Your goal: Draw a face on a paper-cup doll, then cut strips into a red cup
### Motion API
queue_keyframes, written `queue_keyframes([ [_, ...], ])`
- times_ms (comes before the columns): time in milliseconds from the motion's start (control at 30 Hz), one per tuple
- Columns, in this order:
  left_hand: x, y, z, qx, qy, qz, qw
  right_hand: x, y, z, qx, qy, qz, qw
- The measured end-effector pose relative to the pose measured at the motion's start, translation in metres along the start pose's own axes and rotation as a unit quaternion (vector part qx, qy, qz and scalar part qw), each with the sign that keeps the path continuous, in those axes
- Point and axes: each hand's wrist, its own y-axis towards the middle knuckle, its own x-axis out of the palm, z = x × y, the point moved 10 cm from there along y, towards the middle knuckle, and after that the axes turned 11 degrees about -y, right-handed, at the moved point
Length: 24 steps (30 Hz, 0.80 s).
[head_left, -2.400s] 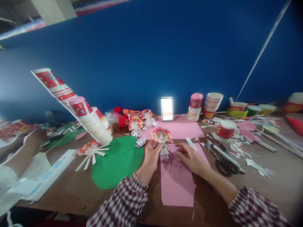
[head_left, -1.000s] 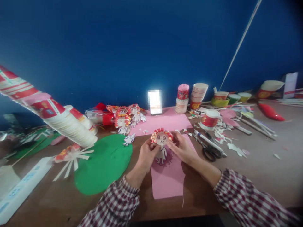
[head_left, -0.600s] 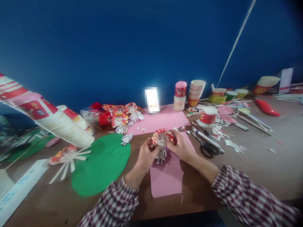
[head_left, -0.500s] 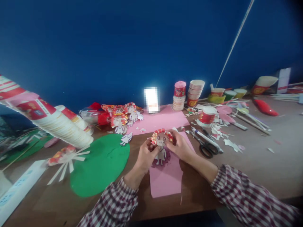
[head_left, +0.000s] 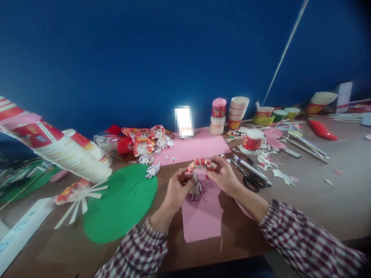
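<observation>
Faces a blue wall over a brown table. Has a round green sheet on the left, a pink sheet in the middle. With left hand and right hand, pinches a paper doll over the pink sheet. Holds its red-and-yellow head tilted, with the white body below.

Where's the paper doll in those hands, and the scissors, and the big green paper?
Paper doll (head_left: 195,190): head view, on its white body.
Scissors (head_left: 245,178): head view, on a black handle.
Green paper (head_left: 120,204): head view, near its middle.
</observation>
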Motion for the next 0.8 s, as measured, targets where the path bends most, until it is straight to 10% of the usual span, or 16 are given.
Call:
queue_keyframes([
  [200, -0.023, 0.002, 0.014, 0.020, -0.094, 0.080, 0.992, -0.020, -0.024, -0.064, -0.274, -0.177, 0.070, 0.943],
  [333, 0.001, -0.006, 0.009, -0.084, -0.200, -0.012, 0.976, -0.013, -0.042, -0.085, -0.382, -0.246, 0.053, 0.889],
  [567, 0.030, -0.024, 0.005, -0.163, -0.172, -0.128, 0.963, 0.002, -0.050, -0.088, -0.412, -0.282, -0.001, 0.866],
  [800, 0.014, -0.014, 0.002, -0.155, -0.192, -0.066, 0.967, 0.011, -0.044, -0.088, -0.368, -0.363, -0.029, 0.856],
])
